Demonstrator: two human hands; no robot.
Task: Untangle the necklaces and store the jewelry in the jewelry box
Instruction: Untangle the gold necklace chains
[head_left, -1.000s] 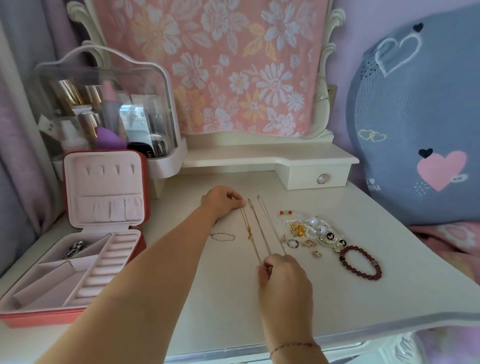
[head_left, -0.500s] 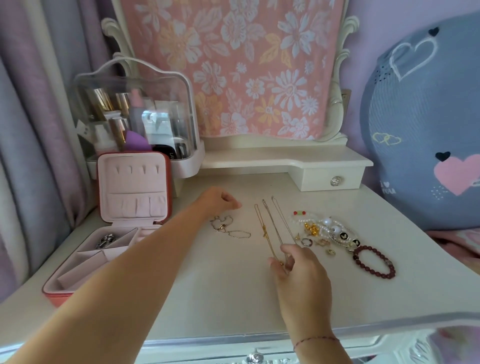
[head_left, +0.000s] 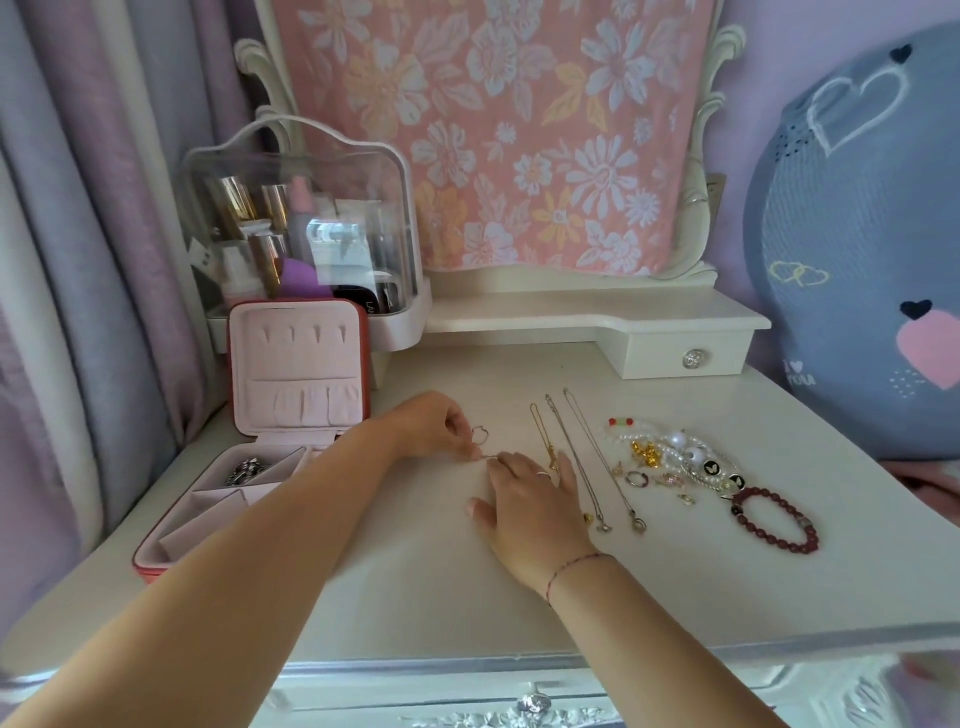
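"Three necklaces (head_left: 573, 457) lie straightened side by side on the white table (head_left: 415, 582), running away from the person. Is that right?"

"Yes. One is gold and two are silvery, and each has a small pendant at the near end. The gold one passes partly under the right hand (head_left: 530, 491)."

"What are the fingers doing?"

"The left hand (head_left: 434, 423) has its fingers curled in, and the tips pinch a thin chain (head_left: 482, 457) that ends in a small loop. The right hand lies low over the table with its fingers fairly straight and the thumb out to the side. Its index tip touches the other end of that chain. I cannot tell whether it presses or only touches."

"Where is the chain?"

"It is on the table between the two hands, left of the three necklaces and apart from them."

"And the jewelry box (head_left: 298, 374)?"

"It is open at the left edge of the table with its pink-lined lid upright. A silvery piece (head_left: 244, 470) lies in a back compartment. The left forearm hides part of the tray."

"What else is there?"

"Right of the necklaces is a heap of pearl bracelets (head_left: 675, 452) with gold beads and a few small rings. Just beside it is a dark red bead bracelet (head_left: 774, 525). A clear cosmetics case (head_left: 301, 228) stands behind the box. A floral cloth (head_left: 493, 130) hangs at the back, and a blue cushion (head_left: 857, 234) with hearts sits at the right."
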